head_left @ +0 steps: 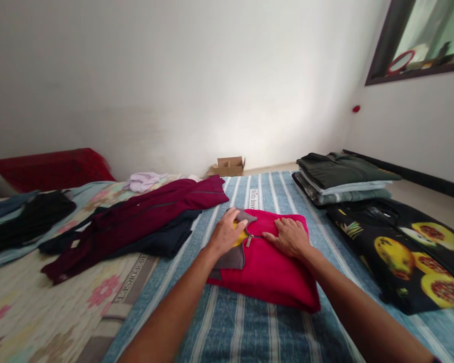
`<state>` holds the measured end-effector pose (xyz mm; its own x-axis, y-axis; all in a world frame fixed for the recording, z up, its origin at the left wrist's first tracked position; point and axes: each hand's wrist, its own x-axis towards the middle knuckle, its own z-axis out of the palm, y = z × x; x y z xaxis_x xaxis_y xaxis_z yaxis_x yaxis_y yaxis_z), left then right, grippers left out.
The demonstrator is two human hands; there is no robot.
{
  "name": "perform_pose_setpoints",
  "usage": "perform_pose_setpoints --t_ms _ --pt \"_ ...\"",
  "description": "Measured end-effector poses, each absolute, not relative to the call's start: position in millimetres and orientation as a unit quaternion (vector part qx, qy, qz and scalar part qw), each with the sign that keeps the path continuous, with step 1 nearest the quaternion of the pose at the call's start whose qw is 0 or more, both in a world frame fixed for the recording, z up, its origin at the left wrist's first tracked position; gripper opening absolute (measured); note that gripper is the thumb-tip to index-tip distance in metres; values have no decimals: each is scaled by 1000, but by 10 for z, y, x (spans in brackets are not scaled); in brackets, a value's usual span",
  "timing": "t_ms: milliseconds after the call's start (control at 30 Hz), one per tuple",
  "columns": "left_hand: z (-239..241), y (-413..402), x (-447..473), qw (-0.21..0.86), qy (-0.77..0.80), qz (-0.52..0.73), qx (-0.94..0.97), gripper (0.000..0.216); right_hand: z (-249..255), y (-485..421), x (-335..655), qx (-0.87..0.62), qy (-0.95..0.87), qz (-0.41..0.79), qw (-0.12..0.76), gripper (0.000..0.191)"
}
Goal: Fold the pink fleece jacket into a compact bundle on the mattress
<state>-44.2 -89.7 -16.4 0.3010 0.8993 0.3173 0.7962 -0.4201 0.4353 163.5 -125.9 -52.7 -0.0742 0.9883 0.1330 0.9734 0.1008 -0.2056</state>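
Lying beneath both hands (257,234), red folded garment (272,272).

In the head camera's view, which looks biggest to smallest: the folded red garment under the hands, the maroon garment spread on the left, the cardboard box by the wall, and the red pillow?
1. maroon garment
2. folded red garment, though it lies nearest the camera
3. red pillow
4. cardboard box, farthest away, so its true size is unsure
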Motion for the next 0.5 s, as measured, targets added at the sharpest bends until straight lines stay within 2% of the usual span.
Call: perform_pose_setpoints --t_ms 133,200,367,500 --pt "-109 -1176 -994 114 651 308 684 42 -557 -1243 1665 -660 -742 20 115 71" --pt "-168 -1372 -1223 162 703 336 605 44 -553 -1232 1688 -654 -748 25 113 70" --pt "-407 -1926 -1357 402 723 414 379 46 -453 -1099 1824 -651 -749 49 114 63" --pt "-460 -2208 -1233 560 656 460 212 28 -412 -781 2051 -692 -709 65 119 66"
